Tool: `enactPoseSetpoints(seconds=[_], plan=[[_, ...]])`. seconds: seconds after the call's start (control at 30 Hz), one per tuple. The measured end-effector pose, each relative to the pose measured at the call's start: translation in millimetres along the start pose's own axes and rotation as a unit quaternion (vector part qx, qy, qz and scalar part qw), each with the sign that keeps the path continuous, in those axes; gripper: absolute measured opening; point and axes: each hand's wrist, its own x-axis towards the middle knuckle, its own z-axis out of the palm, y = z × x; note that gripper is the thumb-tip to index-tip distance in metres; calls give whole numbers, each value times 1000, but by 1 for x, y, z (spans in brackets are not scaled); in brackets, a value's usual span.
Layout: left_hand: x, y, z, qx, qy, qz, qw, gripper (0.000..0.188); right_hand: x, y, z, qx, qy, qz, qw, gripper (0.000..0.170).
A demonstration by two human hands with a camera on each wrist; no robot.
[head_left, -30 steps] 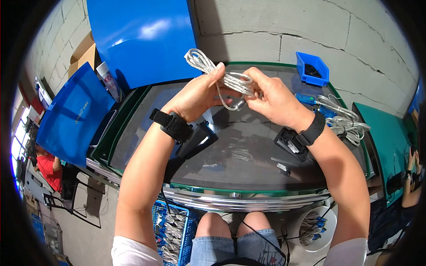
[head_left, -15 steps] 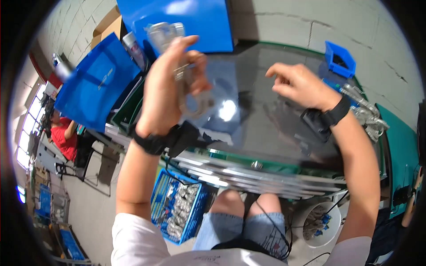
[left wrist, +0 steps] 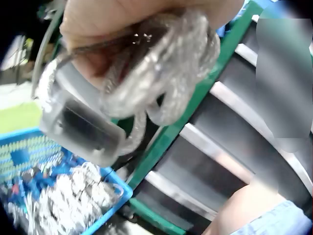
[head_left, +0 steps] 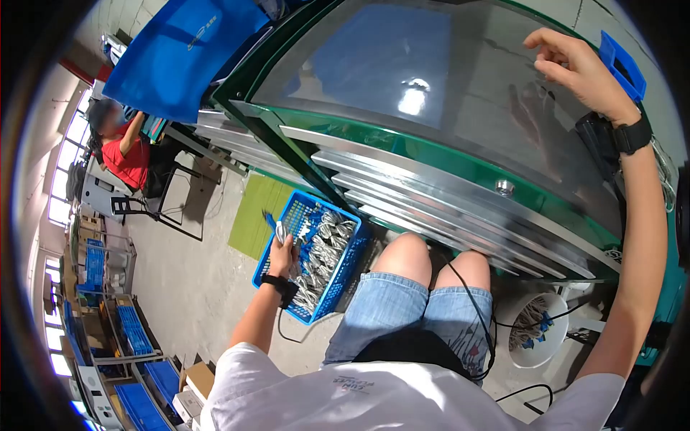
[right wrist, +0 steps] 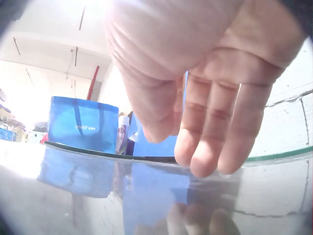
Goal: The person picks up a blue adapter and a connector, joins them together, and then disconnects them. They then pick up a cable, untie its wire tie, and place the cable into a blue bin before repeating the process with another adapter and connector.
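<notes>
My left hand [head_left: 282, 256] is low at the left, over the near-left side of a blue plastic basket [head_left: 350, 249]. It grips a coiled silver braided cable [left wrist: 166, 66]. In the left wrist view a grey connector with a dark face [left wrist: 80, 131] dangles from the coil below the fingers. Several similar bundled cables [head_left: 329, 248] with blue plugs fill the basket. Far up at the right, my right hand [head_left: 578, 68] hangs above the grey tabletop [head_left: 489, 93]; its fingers [right wrist: 198, 117] point loosely down and hold nothing.
A white bucket [head_left: 510, 312] of cables stands on the floor right of my knees. A small blue bin [head_left: 619, 65] sits beyond my right hand. Metal rails [head_left: 402, 194] run along the table front. A person in red [head_left: 123, 161] sits far left.
My hands have parted. The left carried the coiled cable from over the table down left to the basket; the right let go of it and stays above the table. The head view has swung left and down.
</notes>
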Motion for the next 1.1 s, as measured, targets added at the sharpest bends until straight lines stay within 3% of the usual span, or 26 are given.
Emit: enactPoseSetpoints(seconds=[0.07,0.17,0.2,0.3,0.33,0.43,0.5,0.53,0.57,0.67,0.77,0.87,0.9,0.97,1.03,1.1], plan=[[20,-60,-10,28,76,-58,995,16,1,2,1,-7,-4,5,1000,21],[40,-136,-24,130,75,-52,987,25,2,6,3,-3,-8,16,1000,22],[46,-158,-27,129,93,-100,982,31,2,10,3,-18,-13,21,1000,24],[44,-184,-30,159,158,-169,960,39,4,17,0,-10,-48,48,998,28],[42,-190,-38,193,143,-132,962,46,5,20,-1,-28,-50,48,997,29],[29,-191,-43,149,221,-234,935,60,5,19,0,-47,-50,60,996,31],[28,-205,-55,166,237,-253,923,66,4,19,0,-52,-43,74,995,31],[32,-222,-66,174,215,-239,931,79,4,19,0,-59,-42,74,995,32],[68,-315,-107,304,157,-154,927,88,3,19,0,-67,-41,74,994,33],[55,-318,-116,307,132,-172,927,89,2,16,0,-70,-31,76,994,32],[55,-311,-121,284,150,-135,937,77,4,18,-4,-45,-67,38,996,31],[73,-274,-106,224,174,-130,950,50,3,4,-1,-47,-57,27,997,29],[62,-222,-77,239,235,-86,938,41,1,9,1,-49,-34,0,998,28],[61,-154,-50,152,204,19,967,32,1,9,1,-87,-13,-59,994,27],[88,-122,-44,72,200,98,972,25,0,-6,-4,-38,-33,-29,998,26],[64,-16,-7,-22,176,230,957,19,0,-1,-7,-100,7,-116,988,22]])
